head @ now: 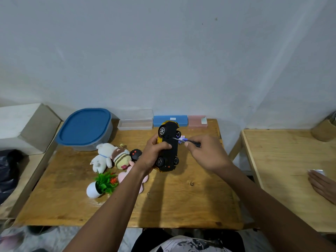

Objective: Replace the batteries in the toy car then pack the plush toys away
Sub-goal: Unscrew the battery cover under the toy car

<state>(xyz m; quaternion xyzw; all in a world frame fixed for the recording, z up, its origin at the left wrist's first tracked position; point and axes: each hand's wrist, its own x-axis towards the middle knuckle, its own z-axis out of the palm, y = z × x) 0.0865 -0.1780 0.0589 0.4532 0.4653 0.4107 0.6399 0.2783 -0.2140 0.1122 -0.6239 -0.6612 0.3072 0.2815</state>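
Way out left of the left hand there's a grey plastic tub with a blue lid at the back of the wooden table. Closer in on that side, a small fake green plant in a white pot looks tipped over. The plushies are bunched just left of that hand: a white plush bear, a brown-and-cream striped plush, a pink plush half under the forearm, and a round black plush with red dots. Beyond the hand is a clear plastic case.

The left hand is wrapped around the yellow toy car, held up over the table with its black underside to the camera. A blue plastic case sits behind it. Small blue-and-white batteries lie just past the right hand's fingertips. The right hand pinches a thin black-handled screwdriver, tip on the underside near the far wheels. A pink plastic case is beyond it. Far right, another person's hand rests flat on a second wooden table.
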